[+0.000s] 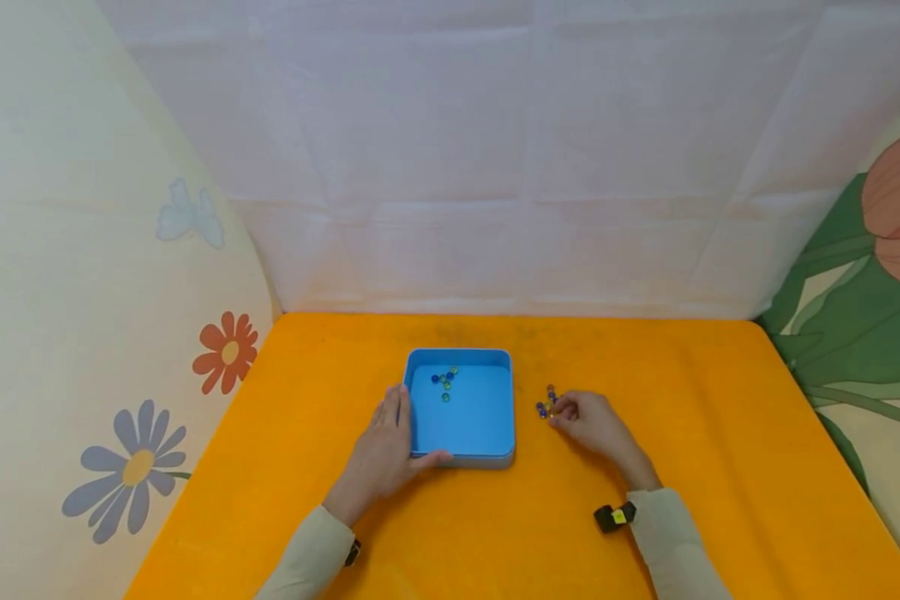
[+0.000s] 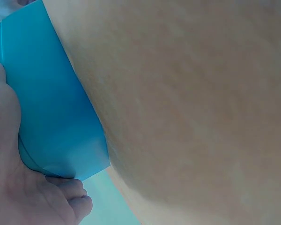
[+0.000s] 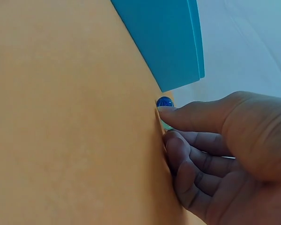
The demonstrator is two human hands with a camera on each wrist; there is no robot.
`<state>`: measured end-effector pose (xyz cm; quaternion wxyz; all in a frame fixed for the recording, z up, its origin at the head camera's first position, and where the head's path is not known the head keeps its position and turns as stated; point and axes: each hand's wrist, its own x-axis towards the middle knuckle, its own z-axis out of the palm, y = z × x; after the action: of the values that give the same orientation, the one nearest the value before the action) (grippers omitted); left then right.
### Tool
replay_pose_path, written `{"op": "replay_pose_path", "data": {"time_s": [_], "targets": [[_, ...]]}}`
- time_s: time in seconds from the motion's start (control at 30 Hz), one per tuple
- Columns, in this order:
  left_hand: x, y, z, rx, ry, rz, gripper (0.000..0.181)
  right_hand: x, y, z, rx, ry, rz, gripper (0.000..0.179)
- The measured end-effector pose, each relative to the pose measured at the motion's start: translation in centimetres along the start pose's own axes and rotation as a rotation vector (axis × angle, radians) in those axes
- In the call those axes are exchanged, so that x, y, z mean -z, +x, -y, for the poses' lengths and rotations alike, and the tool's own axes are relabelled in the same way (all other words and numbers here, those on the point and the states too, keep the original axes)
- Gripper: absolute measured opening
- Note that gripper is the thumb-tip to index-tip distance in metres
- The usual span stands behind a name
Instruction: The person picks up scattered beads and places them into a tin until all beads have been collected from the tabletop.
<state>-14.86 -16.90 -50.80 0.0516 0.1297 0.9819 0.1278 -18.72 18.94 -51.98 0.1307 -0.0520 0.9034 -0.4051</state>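
Note:
A square blue box (image 1: 461,417) without a lid stands on the table, with several blue and green-yellow glass marbles (image 1: 446,385) in its far left part. My left hand (image 1: 385,446) rests against the box's near left corner, fingers straight along the left side and thumb along the front rim. To the right of the box, several more marbles (image 1: 543,410) lie in a small cluster. My right hand (image 1: 592,421) is down at this cluster; thumb and forefinger pinch a pale greenish marble (image 3: 166,125), mostly hidden. A blue marble (image 3: 165,101) shows just beyond the thumb tip.
An orange-yellow tabletop (image 1: 720,467) extends around the box and both hands. A white cloth wall (image 1: 495,167) rises at its back edge. Flower-printed cloths (image 1: 120,292) hang at the left and right sides.

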Motion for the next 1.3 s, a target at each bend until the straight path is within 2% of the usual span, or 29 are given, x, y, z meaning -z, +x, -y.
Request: {"op": "replay_pose_path", "data": {"time_s": [0.73,1.3], "targets": [[-0.17,-0.02,0.08,-0.002,0.015,-0.010,0.135,-0.58,0.13,0.25,-0.005,-0.038,-0.057,0.016],[-0.07,-0.03,0.01,-0.013,0.012,-0.018,0.134,-0.57,0.10,0.22,0.029,-0.049,-0.044,0.011]]}}
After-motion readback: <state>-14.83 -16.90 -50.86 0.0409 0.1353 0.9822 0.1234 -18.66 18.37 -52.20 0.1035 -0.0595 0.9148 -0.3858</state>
